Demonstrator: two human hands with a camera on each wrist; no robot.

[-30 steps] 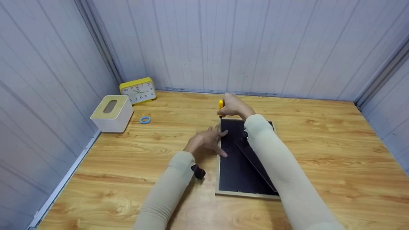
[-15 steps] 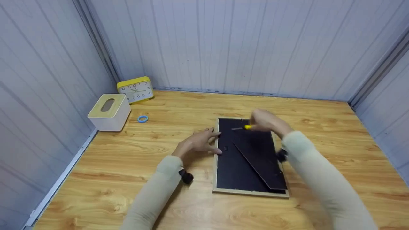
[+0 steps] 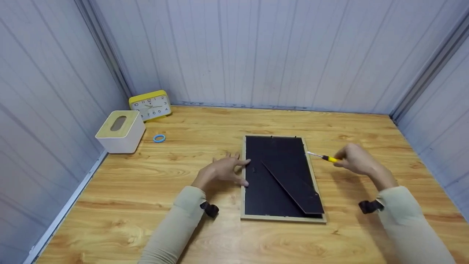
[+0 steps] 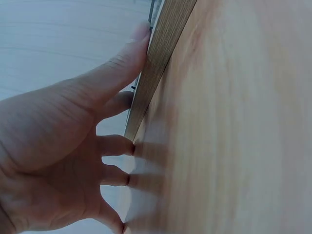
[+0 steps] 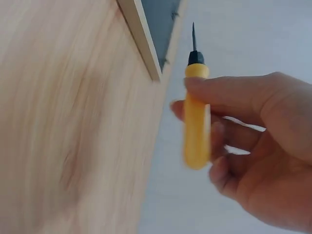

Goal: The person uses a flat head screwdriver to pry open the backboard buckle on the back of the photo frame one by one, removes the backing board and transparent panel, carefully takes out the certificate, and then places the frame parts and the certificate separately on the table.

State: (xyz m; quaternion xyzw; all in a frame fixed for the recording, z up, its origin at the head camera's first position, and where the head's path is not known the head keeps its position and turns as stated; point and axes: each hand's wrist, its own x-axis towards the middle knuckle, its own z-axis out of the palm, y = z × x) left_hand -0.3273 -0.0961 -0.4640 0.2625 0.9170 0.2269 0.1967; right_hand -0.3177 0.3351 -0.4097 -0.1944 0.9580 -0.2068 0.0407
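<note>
A picture frame [image 3: 265, 187] lies back side up on the table, with a pale wooden edge and a black backing. Its black stand leg [image 3: 298, 192] slants across the lower right of the backing. My left hand [image 3: 225, 169] rests at the frame's left side, thumb and index finger touching the wooden edge [image 4: 158, 58]; the other fingertips stand on the tabletop. To the right of the frame, my right hand [image 3: 357, 159] holds a screwdriver [image 5: 196, 122] by its yellow handle between thumb and fingers. In the head view, its metal shaft points left toward the frame's right edge.
A white tissue box [image 3: 122, 134] with a wooden lid stands at the far left. Behind it is a yellow alarm clock [image 3: 152, 106], and a blue ring [image 3: 159, 138] lies nearby. Panelled walls [image 3: 238, 55] border the wood-grain table [image 3: 128, 220].
My right hand has carried the screwdriver from the frame's far left corner across the backing to beyond its right edge. My left thumb and index finger have drawn back to the left edge.
</note>
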